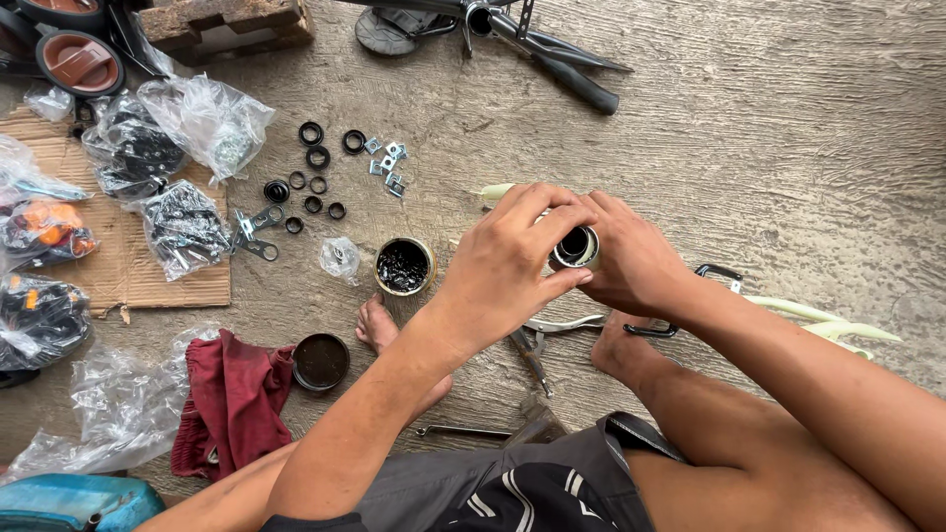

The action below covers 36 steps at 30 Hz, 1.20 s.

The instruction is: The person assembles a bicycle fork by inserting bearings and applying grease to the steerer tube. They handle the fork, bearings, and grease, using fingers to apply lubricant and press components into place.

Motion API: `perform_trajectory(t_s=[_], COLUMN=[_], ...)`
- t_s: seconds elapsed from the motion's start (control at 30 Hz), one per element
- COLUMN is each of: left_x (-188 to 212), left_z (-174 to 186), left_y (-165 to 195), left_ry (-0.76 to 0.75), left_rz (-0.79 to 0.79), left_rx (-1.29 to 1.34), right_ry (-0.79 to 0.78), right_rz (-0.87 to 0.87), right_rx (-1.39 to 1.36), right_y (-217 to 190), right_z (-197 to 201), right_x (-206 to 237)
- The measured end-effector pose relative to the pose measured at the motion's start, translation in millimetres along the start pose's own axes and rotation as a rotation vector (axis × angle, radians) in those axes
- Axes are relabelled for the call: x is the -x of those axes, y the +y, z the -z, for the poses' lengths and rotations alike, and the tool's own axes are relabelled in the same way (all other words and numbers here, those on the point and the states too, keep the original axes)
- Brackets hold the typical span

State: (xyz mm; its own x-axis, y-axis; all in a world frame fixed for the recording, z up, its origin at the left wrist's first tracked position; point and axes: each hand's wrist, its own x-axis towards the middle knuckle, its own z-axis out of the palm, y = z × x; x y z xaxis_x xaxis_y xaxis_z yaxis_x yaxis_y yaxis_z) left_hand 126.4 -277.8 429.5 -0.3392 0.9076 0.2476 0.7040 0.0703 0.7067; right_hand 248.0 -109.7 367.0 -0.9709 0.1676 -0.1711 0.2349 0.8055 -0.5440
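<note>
Concrete floor holds clear plastic bags [202,118] upper left; both hands [567,261] pinch a pale tube's metal-ringed end [575,246].

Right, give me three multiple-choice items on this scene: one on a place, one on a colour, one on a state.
1. Where does the open tin sit?
A. on the cardboard
B. on the floor by the left foot
C. in the lap

2. What colour is the rag?
A. dark red
B. yellow
C. white

3. What do the hands do?
A. rest flat on the floor
B. both grip one short tube
C. hold the rag

Answers:
B, the tin stands just above the left foot.
A, the cloth is dark red.
B, left hand and right hand close round the tube.
</note>
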Motion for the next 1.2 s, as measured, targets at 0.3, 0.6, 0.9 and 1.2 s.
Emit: perform_trajectory(t_s=[0.3, 0.6, 0.9, 1.2], left_x=[-1.7, 6.0, 14.0, 17.4], left_z=[-7.4, -10.0, -16.5, -20.5], left_y=[-7.8, -18.1, -29.7, -35.7], left_ry=[-0.033, -0.042, 0.024, 0.063], left_rz=[0.054, 0.054, 0.017, 0.053], left_rx=[0.028, 0.134, 0.342, 0.452], right_ry=[-0.017, -0.020, 0.011, -0.035], right_rz=[-0.035, -0.048, -0.006, -0.113], right_rx=[0.018, -0.005, -0.057, -0.081], right_y=[3.2, -0.9, -8.5, -14.3], right_z=[-2.3, -0.8, 4.3, 6.8], right_x=[-0.4, 0.8, -0.2, -1.9])
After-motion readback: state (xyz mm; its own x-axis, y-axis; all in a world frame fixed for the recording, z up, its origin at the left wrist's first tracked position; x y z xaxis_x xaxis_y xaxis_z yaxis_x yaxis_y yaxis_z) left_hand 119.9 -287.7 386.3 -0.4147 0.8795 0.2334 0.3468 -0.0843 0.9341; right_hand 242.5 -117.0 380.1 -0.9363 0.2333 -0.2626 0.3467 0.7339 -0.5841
